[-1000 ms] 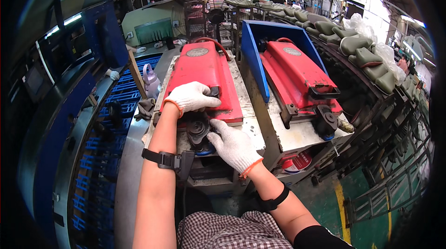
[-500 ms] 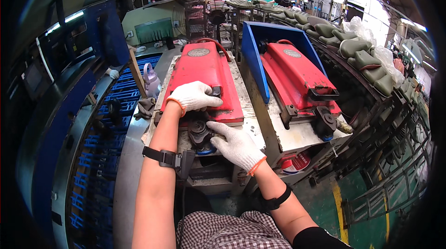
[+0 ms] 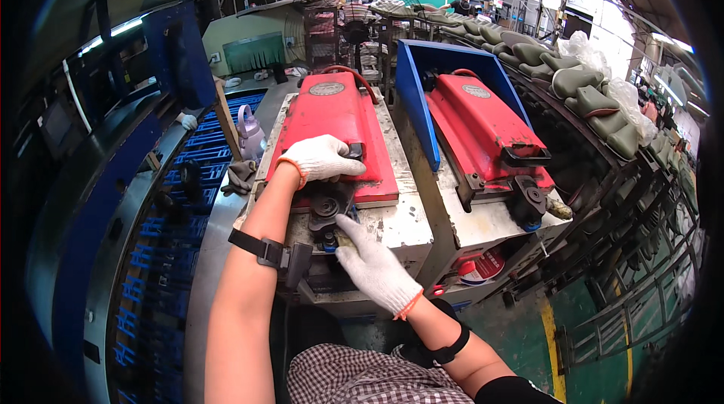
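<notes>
Two red metal machine covers lie side by side on pale, worn machine tops: the left cover [image 3: 320,114] and the right cover [image 3: 483,106]. My gloved left hand [image 3: 320,159] is curled round the black handle [image 3: 355,151] at the near end of the left cover. Just below it is a black round-topped clamp [image 3: 326,206]. My gloved right hand [image 3: 373,264] is beside this clamp, index finger stretched along it. A tan lever [image 3: 347,240] shows between its finger and thumb; most of the grip is hidden.
The right cover has a matching handle [image 3: 528,154] and clamp [image 3: 529,197]. A blue guard [image 3: 417,102] stands between the machines. Left are a lilac bottle [image 3: 249,133], dark gloves [image 3: 240,177] and blue racks [image 3: 143,261]. Green boots [image 3: 581,84] line the right rack.
My right hand has moved slightly down and left, toward me. The black clamp has turned with it. My left hand stays on the handle.
</notes>
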A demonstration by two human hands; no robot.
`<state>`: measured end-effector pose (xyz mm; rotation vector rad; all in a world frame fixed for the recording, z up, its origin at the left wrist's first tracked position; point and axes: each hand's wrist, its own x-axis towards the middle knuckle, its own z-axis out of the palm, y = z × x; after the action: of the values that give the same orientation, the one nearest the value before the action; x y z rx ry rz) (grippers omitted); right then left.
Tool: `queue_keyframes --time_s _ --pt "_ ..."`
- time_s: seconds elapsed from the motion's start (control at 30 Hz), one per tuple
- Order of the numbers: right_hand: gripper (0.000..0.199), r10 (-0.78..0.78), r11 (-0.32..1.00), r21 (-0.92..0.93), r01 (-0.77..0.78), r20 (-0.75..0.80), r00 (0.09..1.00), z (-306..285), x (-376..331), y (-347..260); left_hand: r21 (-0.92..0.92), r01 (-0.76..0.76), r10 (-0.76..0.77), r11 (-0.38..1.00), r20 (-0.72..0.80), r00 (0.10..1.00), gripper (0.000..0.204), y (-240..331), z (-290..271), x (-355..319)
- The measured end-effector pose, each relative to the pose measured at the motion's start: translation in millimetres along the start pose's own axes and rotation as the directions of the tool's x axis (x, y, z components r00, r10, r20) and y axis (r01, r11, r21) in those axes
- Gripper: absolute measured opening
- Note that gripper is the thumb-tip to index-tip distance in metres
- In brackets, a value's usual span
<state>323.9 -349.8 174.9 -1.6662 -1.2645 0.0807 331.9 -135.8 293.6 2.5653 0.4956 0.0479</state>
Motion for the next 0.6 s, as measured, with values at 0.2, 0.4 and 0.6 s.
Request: queue_keyframes --time_s 0.2,0.4,0.6 --pt "0.063 0.075 0.878 0.456 -0.149 0.177 0.981 30 -16 -8 -0.002 -0.006 0.006 1.0 0.069 0.998 0.045 7 -5 -1" --pt "0.061 0.243 0.575 0.712 -0.403 0.321 0.915 28 -20 -25 -0.029 -0.034 0.037 0.999 0.147 0.988 0.043 -1 -8 1" --pt "0.058 0.244 0.675 0.698 -0.241 0.098 0.965 55 -22 -17 0.015 -0.036 0.034 0.999 0.151 0.988 0.042 -1 -8 6"
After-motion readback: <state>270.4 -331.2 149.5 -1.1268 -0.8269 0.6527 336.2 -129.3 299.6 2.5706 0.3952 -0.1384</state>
